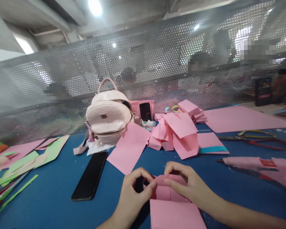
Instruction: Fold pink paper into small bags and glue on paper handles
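Observation:
My left hand [132,190] and my right hand [186,184] both pinch the top edge of a folded pink paper [168,190] that lies on the blue table [50,197] close to me. The fingers of each hand are closed on the fold, thumbs underneath. A larger pink sheet [176,214] lies flat just below the fold, under my wrists.
A black phone [90,179] lies left of my hands. Behind it stand a pale pink backpack [108,116] and a second phone [145,111]. Loose pink sheets [178,133] are piled mid-table. Scissors [259,140] and a glue gun [259,167] lie at right, green paper scraps [26,162] at left. A perforated metal screen [143,70] closes the back.

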The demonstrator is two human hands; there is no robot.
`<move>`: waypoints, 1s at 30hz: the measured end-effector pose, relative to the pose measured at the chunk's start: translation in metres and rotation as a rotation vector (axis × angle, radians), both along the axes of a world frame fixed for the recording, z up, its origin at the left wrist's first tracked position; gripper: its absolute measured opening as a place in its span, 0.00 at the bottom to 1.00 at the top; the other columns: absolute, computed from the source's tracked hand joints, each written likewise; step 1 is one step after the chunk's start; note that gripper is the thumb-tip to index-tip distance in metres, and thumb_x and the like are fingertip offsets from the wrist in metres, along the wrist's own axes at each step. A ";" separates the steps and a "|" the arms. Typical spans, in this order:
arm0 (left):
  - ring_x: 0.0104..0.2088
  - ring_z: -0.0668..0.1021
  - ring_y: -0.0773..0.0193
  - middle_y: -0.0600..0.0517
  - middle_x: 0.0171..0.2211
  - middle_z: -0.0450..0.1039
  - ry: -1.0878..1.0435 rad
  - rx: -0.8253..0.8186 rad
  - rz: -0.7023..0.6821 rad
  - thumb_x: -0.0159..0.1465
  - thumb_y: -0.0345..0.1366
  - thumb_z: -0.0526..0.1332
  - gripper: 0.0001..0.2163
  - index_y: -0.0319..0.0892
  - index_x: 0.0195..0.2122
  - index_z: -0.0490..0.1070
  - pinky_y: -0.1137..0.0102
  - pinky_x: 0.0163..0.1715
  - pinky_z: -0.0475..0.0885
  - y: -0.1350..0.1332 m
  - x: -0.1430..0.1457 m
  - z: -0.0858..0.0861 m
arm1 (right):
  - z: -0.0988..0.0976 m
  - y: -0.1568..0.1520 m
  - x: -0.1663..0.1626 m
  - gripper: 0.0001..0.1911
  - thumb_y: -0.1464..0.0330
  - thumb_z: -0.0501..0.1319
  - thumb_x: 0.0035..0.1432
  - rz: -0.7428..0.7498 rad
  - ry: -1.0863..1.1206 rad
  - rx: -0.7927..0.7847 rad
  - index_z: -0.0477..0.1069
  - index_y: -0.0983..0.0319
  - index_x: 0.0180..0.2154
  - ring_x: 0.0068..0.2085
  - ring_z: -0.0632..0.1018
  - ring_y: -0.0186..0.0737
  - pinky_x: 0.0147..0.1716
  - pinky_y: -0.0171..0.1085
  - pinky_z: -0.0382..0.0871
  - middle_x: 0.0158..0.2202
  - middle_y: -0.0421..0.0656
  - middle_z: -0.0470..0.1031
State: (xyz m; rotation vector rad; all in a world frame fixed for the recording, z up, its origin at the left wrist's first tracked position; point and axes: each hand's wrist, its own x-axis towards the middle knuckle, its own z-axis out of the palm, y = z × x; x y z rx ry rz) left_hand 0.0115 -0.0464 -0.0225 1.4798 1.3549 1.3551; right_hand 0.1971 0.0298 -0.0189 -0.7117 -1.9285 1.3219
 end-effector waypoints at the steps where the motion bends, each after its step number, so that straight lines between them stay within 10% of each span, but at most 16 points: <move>1: 0.31 0.75 0.64 0.53 0.27 0.75 0.001 -0.003 0.002 0.59 0.32 0.64 0.04 0.41 0.27 0.73 0.72 0.33 0.67 0.000 0.000 0.000 | 0.000 0.000 0.000 0.04 0.67 0.60 0.54 0.004 -0.002 -0.005 0.68 0.61 0.29 0.33 0.70 0.38 0.34 0.36 0.63 0.29 0.38 0.68; 30: 0.32 0.76 0.62 0.51 0.28 0.76 -0.005 0.031 -0.024 0.56 0.27 0.63 0.03 0.40 0.27 0.75 0.70 0.34 0.68 -0.002 0.003 0.005 | 0.004 -0.008 -0.003 0.10 0.65 0.63 0.57 0.029 -0.065 0.013 0.68 0.61 0.26 0.29 0.69 0.35 0.30 0.35 0.62 0.25 0.37 0.68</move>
